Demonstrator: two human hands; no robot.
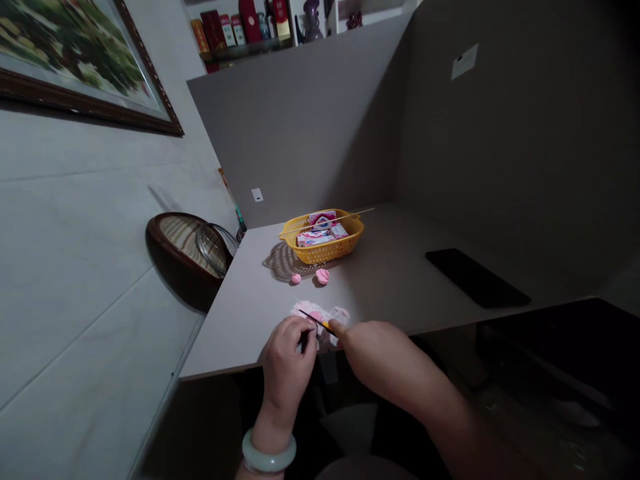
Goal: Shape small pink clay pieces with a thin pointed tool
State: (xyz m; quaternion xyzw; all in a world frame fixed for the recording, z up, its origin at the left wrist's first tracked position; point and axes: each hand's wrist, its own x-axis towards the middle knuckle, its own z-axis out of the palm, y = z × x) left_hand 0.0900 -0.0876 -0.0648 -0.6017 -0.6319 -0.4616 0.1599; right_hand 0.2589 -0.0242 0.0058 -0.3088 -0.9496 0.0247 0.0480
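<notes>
Right hand (375, 353), fingers pinched narrow, holds a thin yellow-and-black tool (320, 322) above the near edge of a pale desk (400, 280). Left hand (283, 367), curled, wearing a jade bangle (269, 452), closes on a dark sliver (304, 341). Partly under both hands lies a crumpled pink-and-white sheet (310, 310); two pink lumps (323, 277) sit beyond it, near a yellow basket (325, 248).

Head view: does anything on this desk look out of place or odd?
Yes: a thin wooden skewer lies across the yellow plastic basket, with its ends jutting past the rim. It looks odd because it rests on top rather than sitting inside with the other contents.
</notes>
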